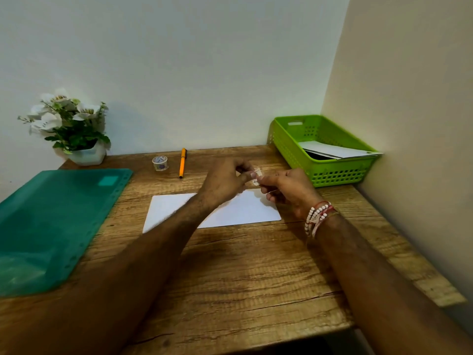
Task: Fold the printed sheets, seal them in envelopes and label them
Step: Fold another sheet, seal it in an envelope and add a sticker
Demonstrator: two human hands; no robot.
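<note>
1. The wooden desk (230, 278) fills your view and sits in a corner between two pale walls.
2. A teal plastic folder (51, 226) lies flat on the desk's left side, well apart from your hands.
3. A green basket (332, 175) stands in the far right corner against the wall, with white papers (337, 149) lying inside it.
4. The white envelope (245, 208) lies flat at the middle of the desk. Your left forearm crosses over it, and both hands are above its far right part.
5. A potted plant (71, 129) with white flowers stands at the far left corner.
6. Your left hand (225, 180) reaches across with its fingers curled and pinches a small pale strip at its fingertips.
7. Your right hand (289, 190), with beaded bracelets (317, 216) at the wrist, pinches the same strip from the other side, fingers curled in.
8. An orange pen (182, 163) lies near the back wall, pointing towards you.
9. A tape roll (160, 163) stands just left of the pen.
10. The small pale strip (256, 176) is held between your two hands, above the envelope's far edge. You cannot tell whether it is tape or a label.
</note>
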